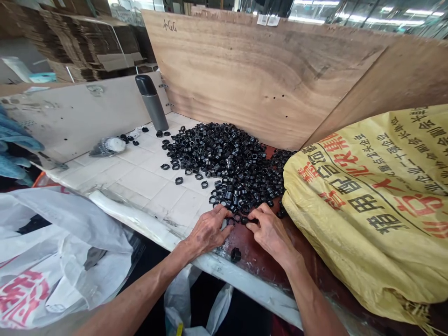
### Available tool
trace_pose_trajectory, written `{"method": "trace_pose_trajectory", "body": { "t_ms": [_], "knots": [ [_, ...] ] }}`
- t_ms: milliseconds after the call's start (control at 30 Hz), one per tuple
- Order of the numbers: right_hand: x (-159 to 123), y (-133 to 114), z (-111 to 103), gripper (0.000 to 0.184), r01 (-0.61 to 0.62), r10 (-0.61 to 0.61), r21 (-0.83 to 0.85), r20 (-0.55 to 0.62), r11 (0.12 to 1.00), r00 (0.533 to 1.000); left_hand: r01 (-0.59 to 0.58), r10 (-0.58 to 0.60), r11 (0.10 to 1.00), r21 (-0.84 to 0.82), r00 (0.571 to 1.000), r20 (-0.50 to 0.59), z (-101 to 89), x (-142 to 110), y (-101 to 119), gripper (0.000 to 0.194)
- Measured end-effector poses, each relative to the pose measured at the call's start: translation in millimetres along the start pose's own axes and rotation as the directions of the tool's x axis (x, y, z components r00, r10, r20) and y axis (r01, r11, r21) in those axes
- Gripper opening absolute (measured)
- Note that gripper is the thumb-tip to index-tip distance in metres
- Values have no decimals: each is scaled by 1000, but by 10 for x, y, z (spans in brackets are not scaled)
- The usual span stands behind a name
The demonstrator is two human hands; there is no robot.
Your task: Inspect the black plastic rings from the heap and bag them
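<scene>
A large heap of small black plastic rings lies on the table in front of me. At the heap's near edge, my left hand has its thumb and fingers closed on a black ring. Just to its right, the thumb and forefinger of my right hand are closed around another small black part, partly hidden by the fingers. The two hands are a short way apart, with more rings between and behind them. One single black ring sits nearer the table's front edge.
A yellow woven sack bulges over the right side. Wooden boards wall the back. On the left stand a grey bottle and a small plastic bag. White sacks hang below the front edge.
</scene>
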State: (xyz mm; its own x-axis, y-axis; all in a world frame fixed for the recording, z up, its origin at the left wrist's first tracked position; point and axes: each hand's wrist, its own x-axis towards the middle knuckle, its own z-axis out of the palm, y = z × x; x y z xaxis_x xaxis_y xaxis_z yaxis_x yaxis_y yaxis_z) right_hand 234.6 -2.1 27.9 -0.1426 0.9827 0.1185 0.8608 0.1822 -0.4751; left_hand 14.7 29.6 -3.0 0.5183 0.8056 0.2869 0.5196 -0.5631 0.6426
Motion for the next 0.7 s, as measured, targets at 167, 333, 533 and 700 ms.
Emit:
{"method": "trace_pose_trajectory", "body": {
  "t_ms": [167, 333, 533, 700],
  "knots": [
    [-26, -151, 57, 24, 16, -17, -78, -7, 997, 1000, -4, 4, 1000, 9, 1000, 8, 0, -9, 3, 22],
    [-22, -163, 206, 9, 89, -92, -74, -35, 993, 995, -49, 47, 997, -61, 999, -21, -21, -10, -1, 25],
    [-9, -148, 251, 13, 123, -123, -3, -56, 992, 991, 8, -12, 957, -292, 1000, -11, -59, -5, -10, 28],
    [19, -195, 132, 17, -18, 84, 488, -115, 873, 990, 75, -103, 911, -405, 994, -47, -68, 0, -27, 29]
  ]
}}
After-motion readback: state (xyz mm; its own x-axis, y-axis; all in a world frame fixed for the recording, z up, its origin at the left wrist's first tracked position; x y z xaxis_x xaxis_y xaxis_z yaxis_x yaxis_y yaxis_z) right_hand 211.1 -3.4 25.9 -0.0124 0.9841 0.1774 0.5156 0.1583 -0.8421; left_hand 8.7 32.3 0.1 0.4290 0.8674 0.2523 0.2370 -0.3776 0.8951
